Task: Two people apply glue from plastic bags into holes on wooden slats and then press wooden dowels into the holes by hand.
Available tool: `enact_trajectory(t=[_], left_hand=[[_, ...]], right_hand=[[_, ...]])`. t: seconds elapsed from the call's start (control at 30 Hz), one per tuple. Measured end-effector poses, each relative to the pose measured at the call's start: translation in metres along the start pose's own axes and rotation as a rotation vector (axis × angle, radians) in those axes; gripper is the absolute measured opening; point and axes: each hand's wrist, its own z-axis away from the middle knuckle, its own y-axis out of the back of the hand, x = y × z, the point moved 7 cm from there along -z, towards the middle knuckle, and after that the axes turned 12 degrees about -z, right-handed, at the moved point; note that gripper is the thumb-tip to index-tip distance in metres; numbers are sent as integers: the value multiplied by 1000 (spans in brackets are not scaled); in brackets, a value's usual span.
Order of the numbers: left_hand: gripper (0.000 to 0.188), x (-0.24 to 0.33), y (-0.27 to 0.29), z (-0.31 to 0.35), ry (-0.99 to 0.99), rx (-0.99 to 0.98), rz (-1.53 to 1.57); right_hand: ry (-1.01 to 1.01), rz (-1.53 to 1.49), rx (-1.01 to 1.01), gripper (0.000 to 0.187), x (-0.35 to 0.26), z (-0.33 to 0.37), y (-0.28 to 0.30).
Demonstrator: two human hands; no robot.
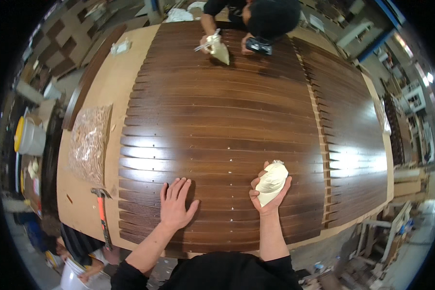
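My left hand [177,205] lies flat on the dark brown wooden slats [203,125], fingers spread, holding nothing. In my right hand [269,203] is a plastic bag of cream-coloured paste [274,181], with my fingers wrapped round it just above the slats. Small holes run in rows across the slats, and white dabs mark several holes between my two hands. At the far edge a co-worker [273,19] leans over the same slats. One of that person's hands holds a similar bag of paste [219,50]; the other is beside a dark device [259,46].
A clear bag of wooden dowels [89,145] lies at the left on the pale board [116,82]. Near it is a hammer [102,215] with an orange handle. More dark slats [353,140] lie at the right. Another person holds a white bucket [77,275] at lower left.
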Motion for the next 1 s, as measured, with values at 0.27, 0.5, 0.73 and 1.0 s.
enact_trajectory(t=[0.27, 0.5, 0.73, 1.0], left_hand=[[101, 58, -25, -92, 93, 0, -31], [105, 52, -39, -109, 193, -65, 30], [97, 48, -37, -111, 206, -101, 75], [73, 42, -31, -110, 186, 150, 337]], right_hand=[[-17, 119, 61, 71, 0, 0, 1], [-74, 41, 11, 69, 3, -2, 2], [-94, 46, 9, 69, 2, -3, 5], [-86, 45, -2, 69, 1, -3, 4]])
